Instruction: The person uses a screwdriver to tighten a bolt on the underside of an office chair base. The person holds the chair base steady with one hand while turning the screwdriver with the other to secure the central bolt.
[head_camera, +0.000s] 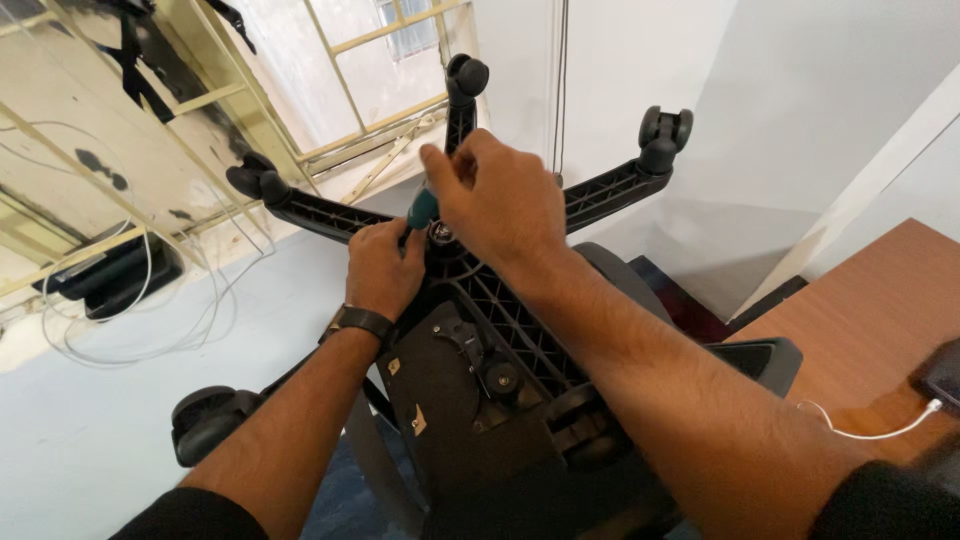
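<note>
Two bare forearms in dark rolled sleeves reach up from the lower edge, over the flat black underside of an upturned office chair seat (450, 400), matte and dusty, with a bolted metal tilt mechanism. Above it stands the black ribbed plastic star-shaped chair base (520, 320), its spokes moulded in a lattice of triangular webs and tipped with glossy twin-wheel castors (664, 130).

The right hand (495, 200) is clenched around a smooth teal-handled tool (422, 209), its tip hidden at the hub of the base. The left hand (383, 265), with a black band at the wrist, presses its curled fingers against the hub just beside the tool; whether it grasps anything cannot be told.

At right, a white cable (865, 430) lies across a reddish-brown wooden table (860, 320).
</note>
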